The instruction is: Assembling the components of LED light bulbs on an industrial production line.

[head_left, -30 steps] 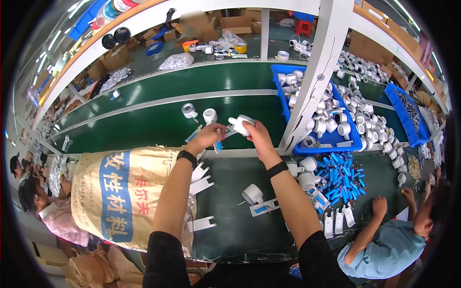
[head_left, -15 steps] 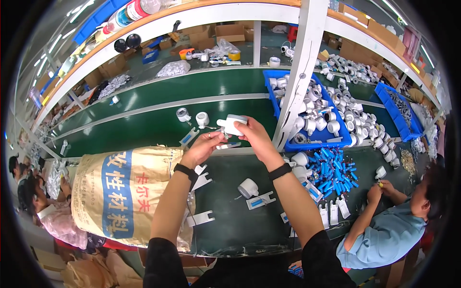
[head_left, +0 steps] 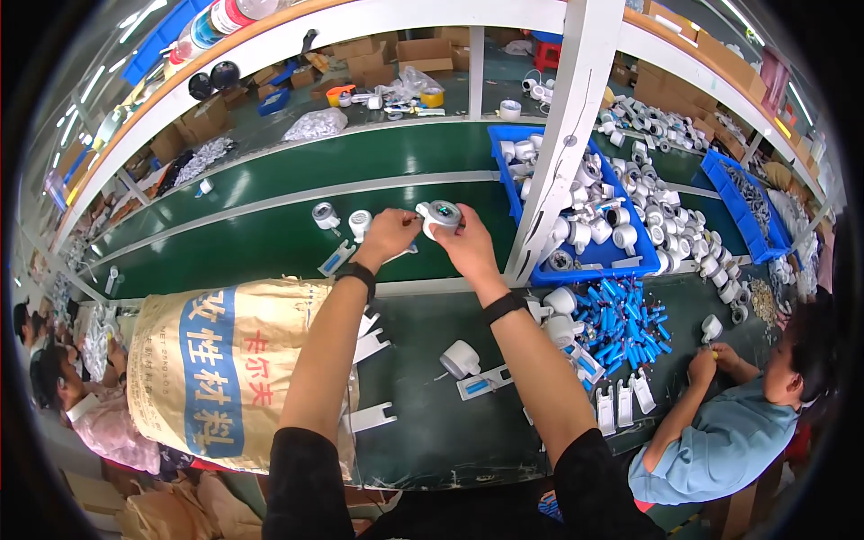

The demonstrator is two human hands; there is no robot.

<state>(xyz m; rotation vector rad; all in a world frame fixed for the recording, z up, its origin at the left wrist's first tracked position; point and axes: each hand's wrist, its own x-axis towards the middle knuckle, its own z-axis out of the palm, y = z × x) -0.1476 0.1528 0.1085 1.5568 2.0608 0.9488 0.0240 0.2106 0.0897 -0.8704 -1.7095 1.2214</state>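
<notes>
My right hand [head_left: 468,241] grips a white round housing [head_left: 441,214] with a short neck, its open grey face with small inner parts tipped up. My left hand [head_left: 391,234] is closed beside the neck, and whatever its fingers pinch is hidden. Over the green belt, both hands are close together. To their left, two similar white housings, one with a grey face [head_left: 325,215] and one plain [head_left: 359,225], rest on the belt. A white handle shell with a blue battery [head_left: 337,258] lies just below them. Nearer me on the table are another white housing [head_left: 461,359] and a battery-fitted shell [head_left: 483,382].
A large printed paper sack [head_left: 297,342] covers the left of the table. A white post [head_left: 569,135] rises right of my hands, by a blue bin [head_left: 598,273] of housings. Blue batteries [head_left: 621,315] are heaped nearby. At right, a person in a blue shirt [head_left: 711,441] handles a part.
The housing has been turned so its open grey face now points up. My left hand has risen and its fingers have closed in by the neck. The view has shifted slightly.
</notes>
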